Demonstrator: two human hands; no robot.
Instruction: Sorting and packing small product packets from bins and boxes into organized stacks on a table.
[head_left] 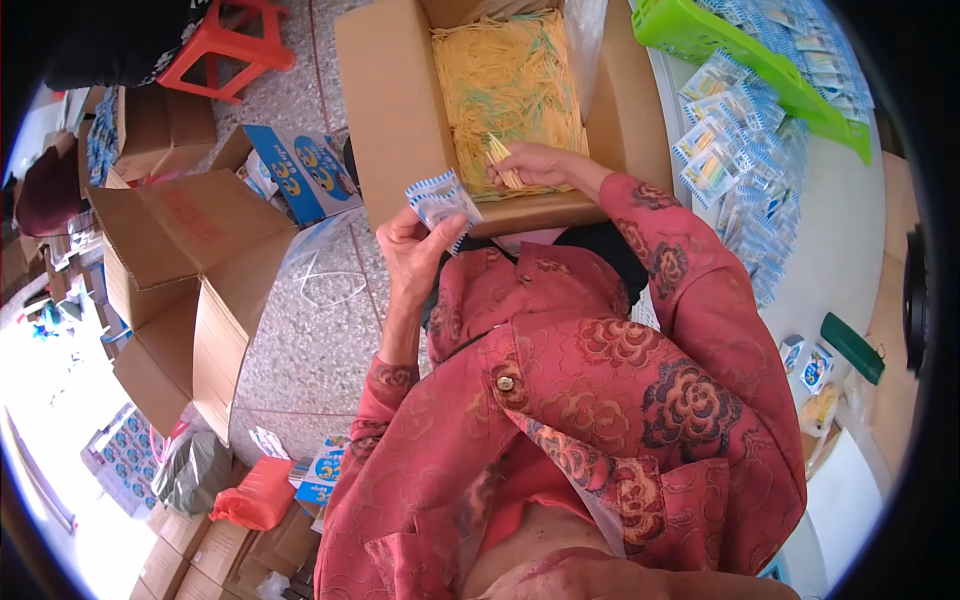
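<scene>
Evidently, a small clear packet with blue-striped ends (445, 203) is held up by the left hand (408, 250), its grip closed to a pinch, with the thumb laid across the packet's face. By the right hand (540, 166), a little bundle of thin pale-yellow sticks (503, 170) is gripped between thumb and fingers, its upper ends fanned slightly apart. The two hands are kept near each other but not touching, and the bundle is held beside the packet, apart from it; whether the packet's mouth is open cannot be told. Beneath the right hand, a large cardboard box (390, 110) is filled with loose yellow and green sticks (510, 75). To the right, a white tabletop (850, 220) is covered in part by a heap of filled packets (745, 175), beside which more packets are held in a bright green basket (685, 30). On the speckled floor (300, 365) to the left, an open carton (185, 235) is seen near a blue printed box (305, 172), and farther up a red stool (228, 48) is placed.
</scene>
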